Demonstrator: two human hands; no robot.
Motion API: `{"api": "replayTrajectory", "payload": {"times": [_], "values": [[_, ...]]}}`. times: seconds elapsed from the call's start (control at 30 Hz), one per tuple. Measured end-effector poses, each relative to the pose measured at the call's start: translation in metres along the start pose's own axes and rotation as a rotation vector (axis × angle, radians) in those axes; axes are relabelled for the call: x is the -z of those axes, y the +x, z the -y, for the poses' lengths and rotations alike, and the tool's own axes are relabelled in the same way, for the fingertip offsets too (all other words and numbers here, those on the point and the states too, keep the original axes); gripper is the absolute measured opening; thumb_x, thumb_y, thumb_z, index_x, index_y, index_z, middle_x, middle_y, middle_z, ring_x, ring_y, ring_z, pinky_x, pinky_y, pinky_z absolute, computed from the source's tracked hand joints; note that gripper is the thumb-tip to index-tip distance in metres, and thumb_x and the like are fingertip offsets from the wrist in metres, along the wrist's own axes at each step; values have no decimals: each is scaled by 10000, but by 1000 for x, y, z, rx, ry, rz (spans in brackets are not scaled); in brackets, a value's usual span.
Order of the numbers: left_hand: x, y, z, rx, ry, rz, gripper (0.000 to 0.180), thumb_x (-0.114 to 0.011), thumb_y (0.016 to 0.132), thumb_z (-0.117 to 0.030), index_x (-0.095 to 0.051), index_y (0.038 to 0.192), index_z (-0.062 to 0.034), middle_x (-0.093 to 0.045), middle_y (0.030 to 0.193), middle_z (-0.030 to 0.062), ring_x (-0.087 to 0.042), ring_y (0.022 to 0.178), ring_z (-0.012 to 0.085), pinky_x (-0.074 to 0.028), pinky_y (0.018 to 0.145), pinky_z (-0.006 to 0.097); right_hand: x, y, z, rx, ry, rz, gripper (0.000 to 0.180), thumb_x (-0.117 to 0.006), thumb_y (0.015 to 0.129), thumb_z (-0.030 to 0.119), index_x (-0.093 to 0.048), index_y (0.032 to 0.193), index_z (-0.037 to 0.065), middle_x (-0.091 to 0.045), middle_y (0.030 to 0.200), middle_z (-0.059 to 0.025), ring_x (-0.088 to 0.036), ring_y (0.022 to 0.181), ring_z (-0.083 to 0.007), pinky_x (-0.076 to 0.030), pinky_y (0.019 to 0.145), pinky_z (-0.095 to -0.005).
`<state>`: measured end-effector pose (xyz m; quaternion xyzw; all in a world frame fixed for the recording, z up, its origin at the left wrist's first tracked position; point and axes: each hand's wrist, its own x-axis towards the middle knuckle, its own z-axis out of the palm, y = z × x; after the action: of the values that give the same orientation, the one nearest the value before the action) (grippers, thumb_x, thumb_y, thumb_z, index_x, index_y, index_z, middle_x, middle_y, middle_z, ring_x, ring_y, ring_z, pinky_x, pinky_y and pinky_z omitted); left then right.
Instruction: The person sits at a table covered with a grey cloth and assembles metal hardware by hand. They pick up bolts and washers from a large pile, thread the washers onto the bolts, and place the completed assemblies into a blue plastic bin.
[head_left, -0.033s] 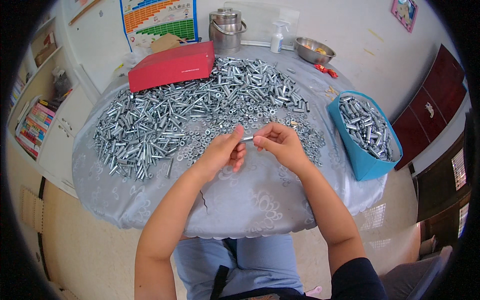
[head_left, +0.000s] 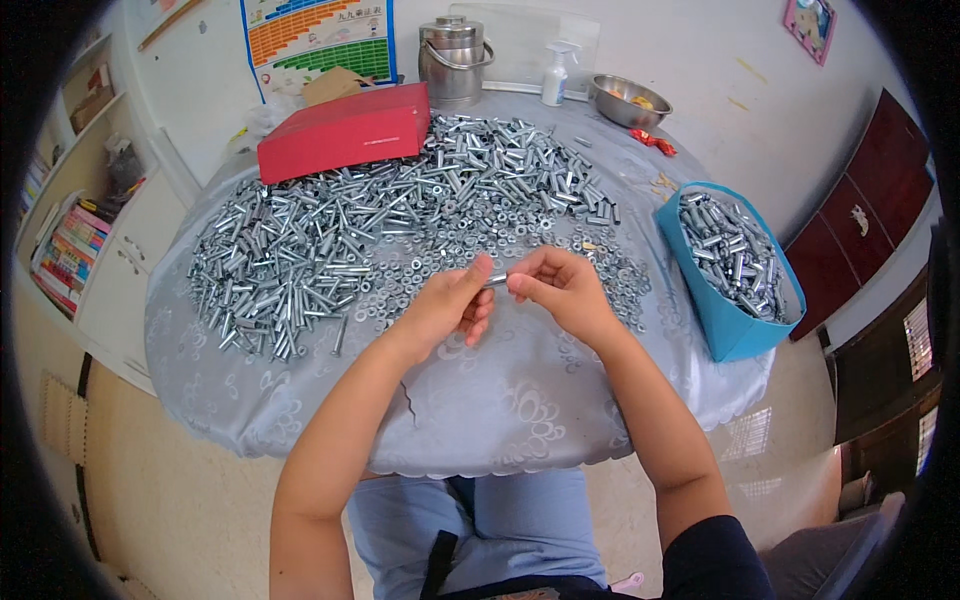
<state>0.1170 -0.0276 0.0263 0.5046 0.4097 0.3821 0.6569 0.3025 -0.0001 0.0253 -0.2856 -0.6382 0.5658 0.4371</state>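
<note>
A short silvery metal bolt [head_left: 497,281] is held level above the front part of the table. My left hand [head_left: 450,305] is closed on one end of it, the thumb lying along the top and the fingers curled beneath. The other end is pinched between the thumb and fingertips of my right hand [head_left: 556,290], which cover it. Just beyond my hands lie many loose nuts and washers [head_left: 405,283]. A big heap of bolts and metal sleeves [head_left: 290,250] spreads over the left and back of the table. One single bolt [head_left: 340,335] rests apart, left of my left hand.
A blue fabric bin [head_left: 735,335] full of metal sleeved bolts stands at the table's right edge. At the back are a red box [head_left: 345,135] leaning on the heap, a steel pot [head_left: 452,70], a spray bottle [head_left: 554,80] and a metal bowl [head_left: 620,108].
</note>
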Motion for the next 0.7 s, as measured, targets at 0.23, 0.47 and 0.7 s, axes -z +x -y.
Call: {"api": "replayTrajectory", "payload": {"times": [0.23, 0.47, 0.7], "values": [[-7, -1, -1, -10, 99, -19, 542, -417, 860, -579, -359, 592, -112, -329, 529, -26, -356, 431, 94, -364, 433, 259, 1, -1, -1, 32, -20, 48, 110, -646, 807, 97, -595, 847, 9, -606, 777, -21, -548, 698, -84, -445, 644, -227], [-10, -1, 1, -36, 70, -21, 554, -374, 887, -555, -292, 543, -128, -277, 499, -30, -325, 420, 93, -358, 425, 268, 8, -1, 7, -12, -156, -79, 141, -647, 807, 141, -608, 863, 18, -612, 790, -20, -548, 734, -76, -430, 660, -217], [-1, -1, 0, -81, 39, -130, 549, -345, 893, -556, -228, 537, -155, -233, 496, -39, -271, 415, 90, -339, 419, 274, 72, -3, 11, 21, -659, -440, 217, -672, 750, 190, -645, 896, 33, -640, 861, -81, -577, 820, -198, -433, 752, -300]]}}
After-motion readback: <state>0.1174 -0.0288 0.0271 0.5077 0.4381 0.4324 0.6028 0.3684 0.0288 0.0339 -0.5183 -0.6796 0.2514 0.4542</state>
